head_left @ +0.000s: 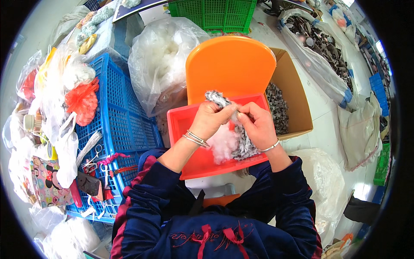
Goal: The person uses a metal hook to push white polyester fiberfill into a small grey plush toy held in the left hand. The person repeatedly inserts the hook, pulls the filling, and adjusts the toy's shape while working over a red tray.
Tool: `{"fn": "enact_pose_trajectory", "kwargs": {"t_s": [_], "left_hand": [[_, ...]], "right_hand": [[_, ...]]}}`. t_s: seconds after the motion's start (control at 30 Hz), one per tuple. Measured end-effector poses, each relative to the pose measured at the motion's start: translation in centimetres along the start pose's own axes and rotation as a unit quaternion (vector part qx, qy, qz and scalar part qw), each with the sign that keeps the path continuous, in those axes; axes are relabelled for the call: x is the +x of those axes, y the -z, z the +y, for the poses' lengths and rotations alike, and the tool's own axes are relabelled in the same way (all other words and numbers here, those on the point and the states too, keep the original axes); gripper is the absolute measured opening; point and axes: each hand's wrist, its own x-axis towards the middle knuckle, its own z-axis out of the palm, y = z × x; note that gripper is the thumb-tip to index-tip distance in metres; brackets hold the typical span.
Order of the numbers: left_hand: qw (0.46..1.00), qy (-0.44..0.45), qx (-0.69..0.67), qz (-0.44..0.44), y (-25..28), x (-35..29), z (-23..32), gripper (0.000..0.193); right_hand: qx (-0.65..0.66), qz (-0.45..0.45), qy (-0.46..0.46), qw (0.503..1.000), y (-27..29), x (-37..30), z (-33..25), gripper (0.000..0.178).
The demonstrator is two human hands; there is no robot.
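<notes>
My left hand (209, 120) is closed around a small grey-and-white fuzzy fabric piece (217, 98), whose end sticks up past my fingers. Right beside it, my right hand (258, 129) pinches at the near end of the piece, where a bit of white fluff shows between the hands. Both hands are above a red plastic tray (189, 172). Inside the tray lie a heap of white fibre stuffing (223, 144) and several more grey-and-white fuzzy pieces (245, 147), partly hidden by my right hand.
An orange chair (230, 64) stands behind the tray. To its left is a clear bag of stuffing (157, 60); to its right, a cardboard box (291, 95) of fuzzy pieces. Blue crates (125, 112) at left carry scissors (92, 160) and plastic bags. A sack of dark pieces (321, 49) lies far right.
</notes>
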Motion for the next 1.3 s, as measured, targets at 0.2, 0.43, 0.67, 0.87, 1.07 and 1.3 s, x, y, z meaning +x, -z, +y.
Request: {"fn": "enact_pose_trajectory", "kwargs": {"t_s": [0.2, 0.43, 0.67, 0.87, 1.07, 1.3], "left_hand": [[0.997, -0.036, -0.045, 0.060, 1.9, -0.3, 1.4, 0.012], [1.000, 0.014, 0.004, 0.004, 2.5, -0.5, 2.1, 0.012], [0.987, -0.042, -0.134, 0.082, 0.7, -0.3, 2.0, 0.012], [0.999, -0.001, -0.031, 0.042, 0.8, -0.4, 2.0, 0.014], [1.000, 0.017, -0.020, 0.013, 0.0, -0.2, 0.4, 0.014], [0.993, -0.004, -0.112, 0.039, 2.0, 0.5, 1.4, 0.018]], "right_hand": [[-0.090, -0.025, 0.006, 0.996, 1.9, 0.5, -1.5, 0.009], [-0.181, -0.064, 0.070, 0.979, 2.8, 1.0, -1.6, 0.010], [-0.046, -0.027, -0.012, 0.998, 1.7, 0.7, -1.4, 0.011], [-0.068, -0.043, 0.016, 0.997, 1.9, 0.6, -1.4, 0.009], [0.121, -0.044, -0.117, 0.985, 0.4, 0.4, 0.1, 0.005], [0.095, -0.163, -0.190, 0.964, 6.0, 1.0, -0.4, 0.012]]}}
